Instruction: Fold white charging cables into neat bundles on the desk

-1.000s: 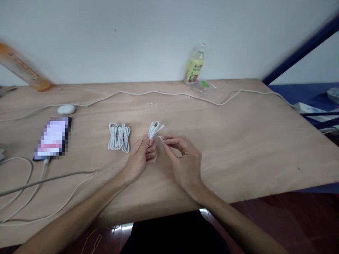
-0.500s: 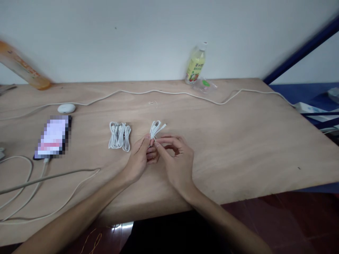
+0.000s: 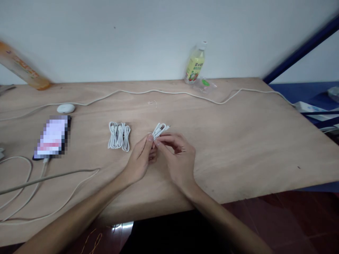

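A coiled white USB cable (image 3: 159,129) is pinched between my two hands above the table, its loops and plug ends pointing up and away from me. My left hand (image 3: 141,153) is closed around its lower part, thumb on top. With thumb and forefinger, my right hand (image 3: 180,155) grips the middle of the bundle, where a thin tie seems to wrap it; the fingers partly hide that spot. Just left of my hands, several bundled white cables (image 3: 119,136) lie side by side on the wooden table (image 3: 238,148).
A phone (image 3: 53,135) plugged into a cord and a white earbud case (image 3: 65,108) lie at left. Against the wall stand a yellow drink bottle (image 3: 195,67) and a leaning orange bottle (image 3: 34,77). A long cord (image 3: 169,92) crosses the back. Small white scraps (image 3: 152,103) lie beyond my hands.
The cable bundle has tilted further to the right in my hands. My right fingers have closed in on its middle, and the gap inside that hand has narrowed.
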